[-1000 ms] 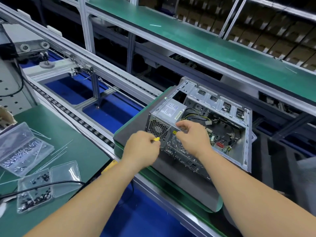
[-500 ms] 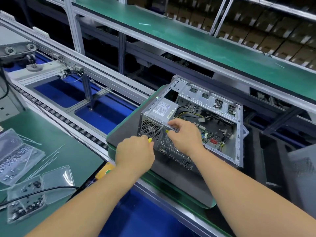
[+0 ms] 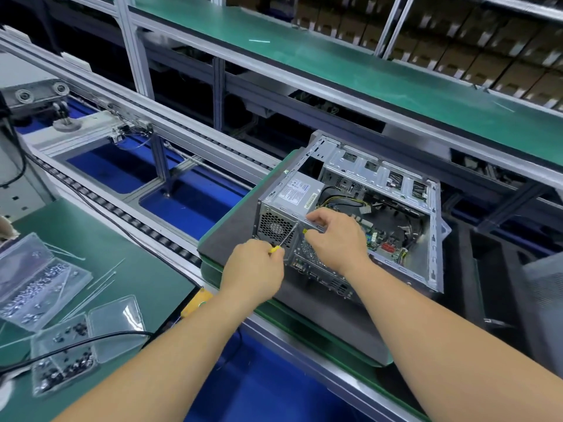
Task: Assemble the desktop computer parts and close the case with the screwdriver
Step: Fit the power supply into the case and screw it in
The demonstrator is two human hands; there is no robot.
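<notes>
An open silver computer case (image 3: pixel 432 239) lies on its side on a grey pallet (image 3: pixel 231 236), its motherboard and cables exposed. A grey power supply (image 3: pixel 292 196) sits in the near left corner of the case. My left hand (image 3: pixel 253 269) grips a yellow-handled screwdriver (image 3: pixel 286 239), whose thin shaft points up at the rear panel beside the fan grille. My right hand (image 3: pixel 338 236) curls over the case's rear top edge and holds it next to the screwdriver tip.
Clear plastic boxes of screws (image 3: pixel 36 278) (image 3: pixel 64 351), loose cable ties (image 3: pixel 103 278) and a black cable (image 3: pixel 76 342) lie on the green bench at left. A roller conveyor rail (image 3: pixel 146 229) runs between bench and pallet. A green shelf (image 3: pixel 365 71) spans the back.
The view has shifted slightly. Both hands stay at the rear of the case, the screwdriver held at the same spot by the fan grille.
</notes>
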